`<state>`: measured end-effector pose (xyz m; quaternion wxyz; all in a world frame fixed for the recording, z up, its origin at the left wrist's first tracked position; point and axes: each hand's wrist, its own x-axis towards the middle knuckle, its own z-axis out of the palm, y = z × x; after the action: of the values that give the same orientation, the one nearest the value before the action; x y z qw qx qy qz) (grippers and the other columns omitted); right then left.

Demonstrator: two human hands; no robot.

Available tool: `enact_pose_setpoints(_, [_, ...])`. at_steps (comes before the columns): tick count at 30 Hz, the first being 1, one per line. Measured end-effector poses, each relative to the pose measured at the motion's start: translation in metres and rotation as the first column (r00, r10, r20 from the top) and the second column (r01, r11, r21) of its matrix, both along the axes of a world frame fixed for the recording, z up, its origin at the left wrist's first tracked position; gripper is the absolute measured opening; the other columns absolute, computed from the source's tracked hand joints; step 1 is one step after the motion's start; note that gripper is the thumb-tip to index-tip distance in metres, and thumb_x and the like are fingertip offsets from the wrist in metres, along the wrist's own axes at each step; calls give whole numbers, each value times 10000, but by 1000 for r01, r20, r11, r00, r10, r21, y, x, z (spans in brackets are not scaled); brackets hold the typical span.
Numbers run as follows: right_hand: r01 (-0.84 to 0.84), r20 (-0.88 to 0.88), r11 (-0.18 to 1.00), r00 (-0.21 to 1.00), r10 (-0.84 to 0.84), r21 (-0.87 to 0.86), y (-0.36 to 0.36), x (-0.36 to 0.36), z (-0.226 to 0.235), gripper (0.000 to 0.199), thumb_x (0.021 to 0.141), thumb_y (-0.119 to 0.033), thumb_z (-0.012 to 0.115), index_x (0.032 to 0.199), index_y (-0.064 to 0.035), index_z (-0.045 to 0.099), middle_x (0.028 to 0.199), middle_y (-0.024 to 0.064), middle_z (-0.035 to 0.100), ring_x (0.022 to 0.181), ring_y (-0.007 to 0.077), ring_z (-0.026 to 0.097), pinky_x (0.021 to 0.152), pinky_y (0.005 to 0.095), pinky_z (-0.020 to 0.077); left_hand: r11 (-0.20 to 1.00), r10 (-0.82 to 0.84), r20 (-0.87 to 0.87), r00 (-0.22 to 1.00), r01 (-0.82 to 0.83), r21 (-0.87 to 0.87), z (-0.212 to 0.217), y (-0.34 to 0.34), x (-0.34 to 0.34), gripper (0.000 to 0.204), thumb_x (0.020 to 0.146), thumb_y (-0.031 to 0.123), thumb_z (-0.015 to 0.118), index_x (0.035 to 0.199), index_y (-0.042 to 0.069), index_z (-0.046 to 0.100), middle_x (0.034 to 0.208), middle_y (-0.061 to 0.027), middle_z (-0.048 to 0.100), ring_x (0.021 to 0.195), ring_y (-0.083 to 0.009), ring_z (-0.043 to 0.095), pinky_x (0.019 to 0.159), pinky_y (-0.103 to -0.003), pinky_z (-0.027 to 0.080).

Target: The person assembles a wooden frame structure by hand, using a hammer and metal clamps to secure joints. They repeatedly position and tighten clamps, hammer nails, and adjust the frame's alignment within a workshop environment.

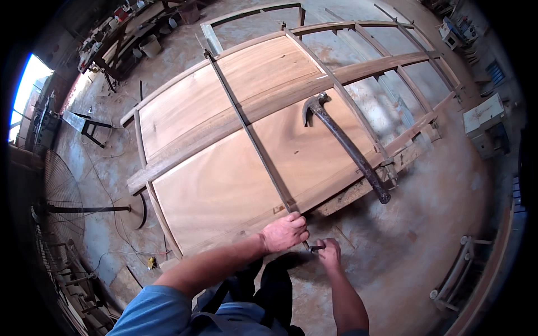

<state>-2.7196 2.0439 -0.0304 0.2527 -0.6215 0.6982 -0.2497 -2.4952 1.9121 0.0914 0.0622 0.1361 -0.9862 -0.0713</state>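
A long metal bar clamp (259, 150) lies across a wooden door frame (241, 122) with two solid panels at its near end. My left hand (284, 231) is closed around the clamp's bar just off the frame's near edge. Just to its right, my right hand (329, 253) grips the dark clamp handle (315, 248) at the end of the bar. On the nearer wooden panel (218, 179) rests a claw hammer (347, 147), its head on the wood and its handle reaching past the near edge.
Open lattice framing (412, 89) extends to the far right, with another bar clamp (414, 40) across it. A pedestal fan (61, 190) stands at left, near a small metal stand (84, 126). A cluttered workbench (120, 36) is at the back left, a grey machine (485, 120) at right.
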Motion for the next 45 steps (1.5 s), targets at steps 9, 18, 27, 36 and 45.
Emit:
enact_pose_setpoints(9, [88, 25, 964, 995, -97, 251, -25, 12, 211, 206, 835, -228, 687, 762, -62, 591, 673, 180, 620, 641, 395, 627, 549, 465, 474, 788, 379, -323, 867, -119, 604, 60, 23, 1, 631, 812, 452, 672, 1248, 20, 527, 1193, -148, 557, 1207, -317, 439, 1009, -428, 356])
enact_pose_setpoints(18, [-238, -116, 969, 963, 244, 66, -106, 35, 221, 328, 836, -239, 667, 1074, -24, 603, 1041, 211, 599, 991, 371, 569, 855, 469, 474, -427, 896, 340, 285, 344, 836, 60, 36, 90, 316, 996, 239, 461, 1110, -38, 561, 750, -79, 636, 763, -196, 623, 715, -314, 489])
enact_pose_setpoints(27, [139, -677, 977, 736, 6, 160, -202, -71, 140, 617, 828, -270, 699, 1321, -10, 434, 1195, 215, 554, 1100, 377, 528, 934, 451, 444, -242, 900, 416, -128, -942, 232, 32, 76, 303, 276, 920, 213, 527, 1137, 67, 612, 971, -232, 657, 931, -403, 622, 786, -471, 479])
enact_pose_setpoints(36, [142, -150, 957, 983, -106, 253, -180, -35, 163, 259, 834, -231, 661, 934, -10, 569, 720, 119, 600, 687, 254, 619, 635, 374, 481, -421, 820, 484, -307, -895, 145, 32, 169, 325, 327, 935, 299, 521, 1091, 36, 635, 903, -252, 660, 875, -427, 630, 756, -496, 482])
enact_pose_setpoints(45, [119, 780, 926, 507, -367, 358, 11, 79, 246, 158, 950, -89, 446, 1093, -21, 446, 706, 84, 514, 502, 151, 529, 469, 302, 481, -470, 813, 501, -297, -842, 265, 24, 143, 346, 466, 919, 416, 507, 927, -24, 661, 856, -298, 626, 865, -451, 618, 733, -498, 470])
